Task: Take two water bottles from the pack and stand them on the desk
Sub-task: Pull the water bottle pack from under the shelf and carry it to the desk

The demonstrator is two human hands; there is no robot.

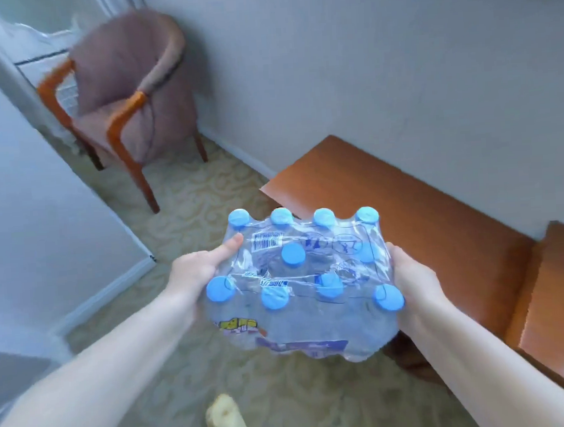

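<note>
You stood on patterned carpet point(187, 199) with a wooden desk point(422, 211) along the wall on your right and an armchair point(135, 100) in the far corner. The desk top showed bare wood where you could see it, so no bottle had reached it. You carried the shrink-wrapped pack point(301, 278) in the air in front of you, just left of the desk edge, its blue caps point(293, 254) facing up at you. Your left hand point(201, 267) clasped its left side, thumb laid over the film. Your right hand point(413, 278) pressed the right side, fingers curled out of sight beneath. The wrap looked unopened, so the whole job remained: set the pack down, tear the film, stand two bottles on the desk.
</note>
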